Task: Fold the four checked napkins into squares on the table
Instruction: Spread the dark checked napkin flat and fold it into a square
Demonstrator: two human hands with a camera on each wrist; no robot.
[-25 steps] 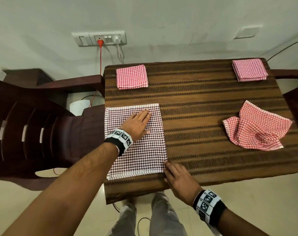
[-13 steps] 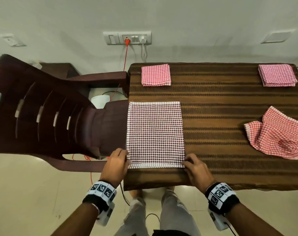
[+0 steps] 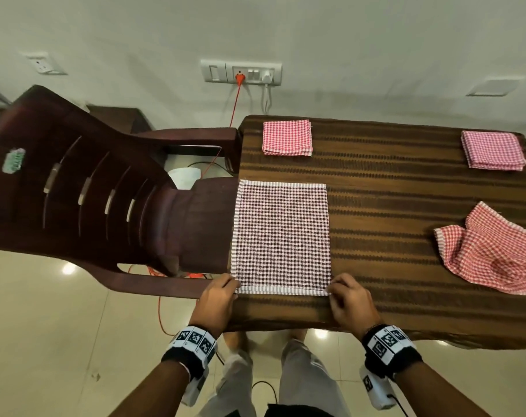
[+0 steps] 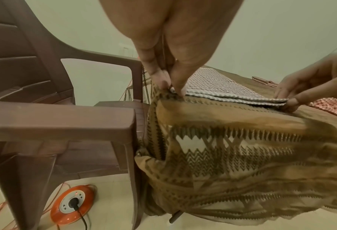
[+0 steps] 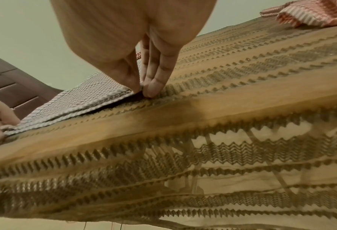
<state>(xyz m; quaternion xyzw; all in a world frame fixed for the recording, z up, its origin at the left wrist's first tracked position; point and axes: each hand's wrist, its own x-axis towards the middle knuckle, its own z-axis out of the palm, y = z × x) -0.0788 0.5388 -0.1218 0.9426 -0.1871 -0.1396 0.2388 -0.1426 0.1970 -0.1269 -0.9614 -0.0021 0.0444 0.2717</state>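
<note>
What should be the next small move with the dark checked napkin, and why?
Probably lift the near edge and carry it to the far edge. The left hand and right hand each pinch a near corner of the dark checked napkin, which lies flat and already doubled, still larger than the two folded red squares.

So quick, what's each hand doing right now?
Left hand: pinching the near left corner of the dark checked napkin.
Right hand: pinching its near right corner.

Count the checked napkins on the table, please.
4: two folded red napkins at the far edge, crumpled red napkin right, dark checked napkin pinched by both hands.
</note>
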